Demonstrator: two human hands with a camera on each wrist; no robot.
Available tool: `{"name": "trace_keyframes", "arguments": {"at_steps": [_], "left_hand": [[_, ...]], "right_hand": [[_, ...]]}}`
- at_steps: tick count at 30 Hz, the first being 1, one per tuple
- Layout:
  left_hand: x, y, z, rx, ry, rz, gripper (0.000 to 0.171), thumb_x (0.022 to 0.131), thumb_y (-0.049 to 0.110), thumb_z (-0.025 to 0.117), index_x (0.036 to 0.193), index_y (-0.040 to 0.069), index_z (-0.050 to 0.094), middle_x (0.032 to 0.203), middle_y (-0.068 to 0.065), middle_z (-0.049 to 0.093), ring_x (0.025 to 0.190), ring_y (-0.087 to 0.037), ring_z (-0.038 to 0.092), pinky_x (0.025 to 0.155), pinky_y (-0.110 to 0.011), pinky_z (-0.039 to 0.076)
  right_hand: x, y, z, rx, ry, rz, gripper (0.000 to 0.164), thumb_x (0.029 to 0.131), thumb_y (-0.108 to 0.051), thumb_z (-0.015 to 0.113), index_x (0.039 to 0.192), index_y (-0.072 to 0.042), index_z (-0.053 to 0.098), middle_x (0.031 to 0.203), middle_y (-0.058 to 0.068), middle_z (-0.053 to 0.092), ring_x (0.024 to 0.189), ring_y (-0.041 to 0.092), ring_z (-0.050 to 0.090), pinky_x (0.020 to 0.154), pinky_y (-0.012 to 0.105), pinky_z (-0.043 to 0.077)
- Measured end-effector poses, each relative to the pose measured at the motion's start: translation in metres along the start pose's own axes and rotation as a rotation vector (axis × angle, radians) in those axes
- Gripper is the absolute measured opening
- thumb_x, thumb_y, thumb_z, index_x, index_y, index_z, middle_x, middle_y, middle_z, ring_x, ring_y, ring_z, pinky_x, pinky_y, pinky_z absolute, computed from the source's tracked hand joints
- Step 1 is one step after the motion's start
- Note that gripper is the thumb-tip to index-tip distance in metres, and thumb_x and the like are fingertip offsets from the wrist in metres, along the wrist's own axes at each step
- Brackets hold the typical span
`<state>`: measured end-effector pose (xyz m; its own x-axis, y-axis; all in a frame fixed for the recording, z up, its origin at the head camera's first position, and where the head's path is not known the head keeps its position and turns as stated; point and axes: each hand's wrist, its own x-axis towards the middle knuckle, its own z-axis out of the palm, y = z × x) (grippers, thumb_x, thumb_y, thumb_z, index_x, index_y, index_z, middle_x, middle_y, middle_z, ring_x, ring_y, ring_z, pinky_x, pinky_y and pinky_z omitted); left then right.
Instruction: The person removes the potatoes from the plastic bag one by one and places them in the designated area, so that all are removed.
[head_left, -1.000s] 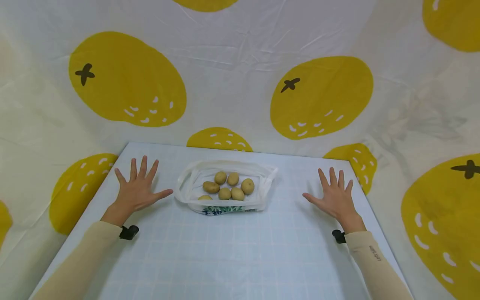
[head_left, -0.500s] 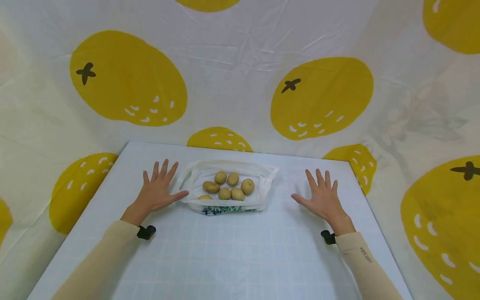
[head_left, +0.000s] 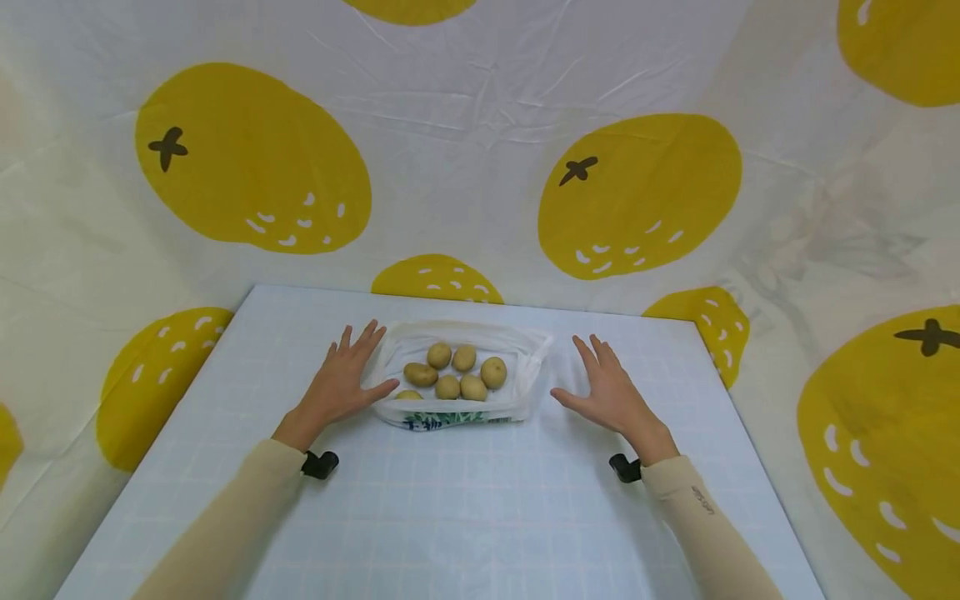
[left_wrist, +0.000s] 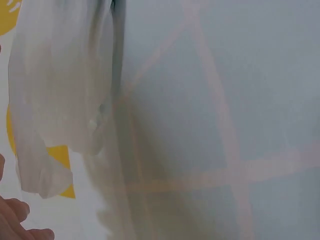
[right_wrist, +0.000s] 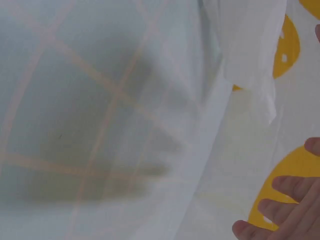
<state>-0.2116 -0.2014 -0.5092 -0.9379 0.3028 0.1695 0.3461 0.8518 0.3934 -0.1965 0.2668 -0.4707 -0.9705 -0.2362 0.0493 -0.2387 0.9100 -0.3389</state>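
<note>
A white plastic bag (head_left: 517, 346) lies with its mouth spread wide, and several potatoes (head_left: 473, 387) rest inside it. Green and blue print shows along its near side. My left hand (head_left: 341, 383) is at the bag's left edge, fingers extended and thumb apart; whether it touches the plastic cannot be told. Just off the bag's right edge, my right hand (head_left: 611, 393) holds nothing, its fingers extended. The left wrist view shows the bag's pale side (left_wrist: 60, 75) near the fingertips (left_wrist: 42, 234). In the right wrist view, the bag's corner (right_wrist: 250, 45) hangs above the fingers (right_wrist: 280, 210).
The bag lies on a table (head_left: 465, 517) with a pale blue checked cover. Behind and beside the table hangs a white cloth (head_left: 457, 167) printed with large yellow fruit. A small black device (head_left: 320, 465) sits at the left wrist, another black device (head_left: 625, 468) at the right.
Both hands have moved inward toward the bag, the left one rightward and the right one leftward. The bag and potatoes have stayed in place.
</note>
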Motion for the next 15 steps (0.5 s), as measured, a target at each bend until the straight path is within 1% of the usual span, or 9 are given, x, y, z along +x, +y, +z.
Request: {"name": "trace_keyframes", "arguments": {"at_steps": [3,8,12,15], "left_hand": [[0.001,0.003,0.002,-0.014,0.008,0.005,0.098,0.090,0.061,0.069,0.166,0.021,0.022,0.172,-0.009,0.022,0.154,-0.054,0.015,0.119,-0.074,0.018],[0.004,0.007,0.007,-0.028,-0.009,0.026,0.096,0.089,0.061,0.070,0.165,0.022,0.025,0.170,-0.009,0.028,0.154,-0.053,0.019,0.118,-0.075,0.020],[0.004,0.009,0.010,-0.025,-0.006,0.045,0.094,0.089,0.055,0.073,0.164,0.021,0.028,0.168,-0.012,0.032,0.152,-0.054,0.023,0.116,-0.077,0.022],[0.005,0.008,0.012,-0.009,-0.012,0.061,0.091,0.090,0.050,0.073,0.164,0.021,0.028,0.168,-0.013,0.032,0.151,-0.054,0.026,0.114,-0.076,0.026]], "right_hand": [[0.003,-0.008,0.003,0.030,0.011,-0.025,0.104,0.087,-0.067,0.068,0.165,-0.015,0.022,0.168,0.023,0.022,0.154,0.050,0.020,0.114,0.072,0.031],[0.007,-0.019,0.009,0.091,0.028,-0.036,0.100,0.088,-0.061,0.071,0.164,-0.016,0.024,0.168,0.021,0.024,0.155,0.048,0.020,0.115,0.072,0.031],[0.010,-0.026,0.014,0.128,0.039,-0.040,0.098,0.088,-0.058,0.071,0.164,-0.016,0.025,0.168,0.020,0.025,0.155,0.046,0.020,0.116,0.071,0.030],[0.012,-0.031,0.017,0.144,0.042,-0.047,0.098,0.088,-0.058,0.071,0.164,-0.016,0.025,0.168,0.020,0.025,0.155,0.046,0.020,0.116,0.071,0.030]]}}
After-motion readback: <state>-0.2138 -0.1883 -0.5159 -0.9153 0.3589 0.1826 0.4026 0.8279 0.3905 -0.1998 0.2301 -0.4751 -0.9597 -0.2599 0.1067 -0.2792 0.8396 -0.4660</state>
